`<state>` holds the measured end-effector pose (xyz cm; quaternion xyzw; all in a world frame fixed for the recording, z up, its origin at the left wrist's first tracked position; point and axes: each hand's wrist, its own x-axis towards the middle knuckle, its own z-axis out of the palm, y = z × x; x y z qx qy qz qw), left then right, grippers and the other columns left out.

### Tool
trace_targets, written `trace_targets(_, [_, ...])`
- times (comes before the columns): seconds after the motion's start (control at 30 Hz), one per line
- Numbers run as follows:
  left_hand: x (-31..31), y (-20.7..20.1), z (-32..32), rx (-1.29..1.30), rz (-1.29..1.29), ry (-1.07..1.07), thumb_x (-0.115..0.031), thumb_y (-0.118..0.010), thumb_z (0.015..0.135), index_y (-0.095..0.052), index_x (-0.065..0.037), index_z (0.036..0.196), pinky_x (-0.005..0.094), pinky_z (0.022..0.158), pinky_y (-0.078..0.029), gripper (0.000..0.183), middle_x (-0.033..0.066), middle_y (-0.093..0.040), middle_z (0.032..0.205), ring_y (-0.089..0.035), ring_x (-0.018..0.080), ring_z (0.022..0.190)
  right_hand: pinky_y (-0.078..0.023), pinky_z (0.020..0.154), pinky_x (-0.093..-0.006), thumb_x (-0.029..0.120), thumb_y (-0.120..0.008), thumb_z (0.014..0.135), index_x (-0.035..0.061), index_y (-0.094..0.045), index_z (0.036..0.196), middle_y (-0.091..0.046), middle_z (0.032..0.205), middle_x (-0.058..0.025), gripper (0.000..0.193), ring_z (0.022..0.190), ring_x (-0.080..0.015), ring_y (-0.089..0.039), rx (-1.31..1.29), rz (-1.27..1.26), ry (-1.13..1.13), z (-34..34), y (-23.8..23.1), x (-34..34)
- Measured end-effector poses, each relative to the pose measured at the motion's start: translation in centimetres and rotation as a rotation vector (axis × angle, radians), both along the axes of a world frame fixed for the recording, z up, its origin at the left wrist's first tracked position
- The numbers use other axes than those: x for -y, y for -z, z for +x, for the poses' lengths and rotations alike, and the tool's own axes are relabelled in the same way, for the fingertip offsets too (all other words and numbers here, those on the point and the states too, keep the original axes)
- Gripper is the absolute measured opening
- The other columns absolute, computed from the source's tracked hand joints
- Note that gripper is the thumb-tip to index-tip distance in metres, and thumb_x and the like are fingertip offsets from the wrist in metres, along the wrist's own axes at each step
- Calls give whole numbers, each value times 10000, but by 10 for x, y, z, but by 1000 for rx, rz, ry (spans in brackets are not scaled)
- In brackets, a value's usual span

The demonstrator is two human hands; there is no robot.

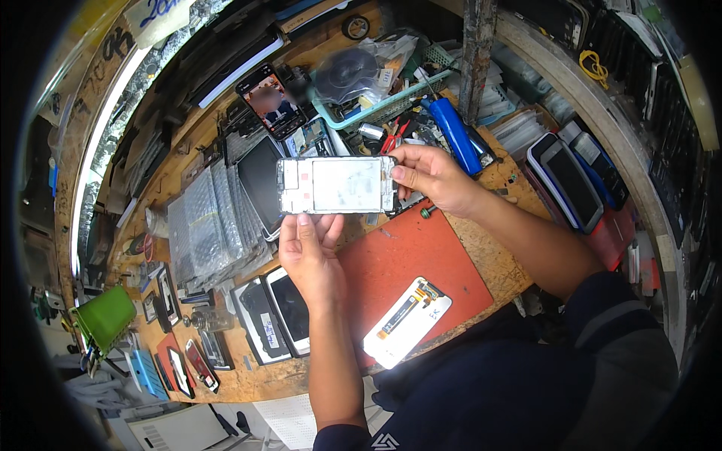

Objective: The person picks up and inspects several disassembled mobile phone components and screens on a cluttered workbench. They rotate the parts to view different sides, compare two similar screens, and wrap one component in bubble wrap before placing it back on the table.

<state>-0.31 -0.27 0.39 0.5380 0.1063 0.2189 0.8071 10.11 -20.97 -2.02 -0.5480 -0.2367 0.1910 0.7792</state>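
Between both hands I hold up a phone frame (pixel 347 185), a flat black-edged piece with a bright white inner face, level above the bench. My left hand (pixel 311 259) pinches its lower left edge, the thumb in front and fingers behind. At the upper right end, my right hand (pixel 436 179) grips it between thumb and fingers. Below lies a red-orange mat (pixel 421 252). On the mat's near part rests a white phone screen (pixel 407 322), back side up, with a dark strip and gold flex cable showing.
Bubble-wrapped packs (pixel 207 225) are stacked at left, beside several phones (pixel 289 308). Behind stands a lit phone (pixel 269 99) and a teal basket (pixel 331 116) of parts. A blue cylindrical tool (pixel 456 135) and red-handled pliers (pixel 395 137) lie near my right hand. A green bin (pixel 105 316) stands far left.
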Motion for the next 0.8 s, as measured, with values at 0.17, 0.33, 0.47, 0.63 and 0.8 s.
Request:
trace_targets(0.17, [2,-1,0,18,15,-27,-141,-516,1068,-521,20,1283,284,830,-612,269,114,-676,1139,-708,166,973,-527,694,-223,133,-618,1021,0,-635,1113,-702,904,-42,163,763,-93,-674,-39,-1,-115,-6,1,-1])
trace_targets(0.33, [1,-5,-2,10,60,-19,-132,-547,1054,-436,17,1433,243,801,-589,422,112,-674,1203,-697,134,1003,-532,698,-229,89,-640,998,-22,-635,1132,-725,951,-71,174,807,-112,-707,-39,15,-180,-14,4,-8])
trace_targets(0.47, [15,-4,-3,95,110,28,-6,-643,976,-246,3,1528,298,920,-537,680,159,-618,1270,-641,176,1078,-539,715,-246,56,-644,986,-36,-627,1102,-700,941,-78,150,739,-107,-663,-14,-2,-213,-19,2,-10])
trace_targets(0.63, [30,1,-3,86,261,-65,26,-748,885,-118,23,1537,354,1077,-403,907,208,-432,1449,-503,239,1271,-537,694,-245,49,-647,980,-40,-622,1076,-683,921,-79,133,698,-100,-633,-19,-44,-263,-25,-3,-10])
trace_targets(0.8, [27,2,-3,80,209,-35,7,-734,906,-237,14,1456,340,1062,-406,742,180,-510,1364,-530,217,1227,-512,675,-232,54,-646,981,-19,-617,1057,-675,898,-59,109,688,-85,-622,-2,-99,-265,-30,-7,-11])
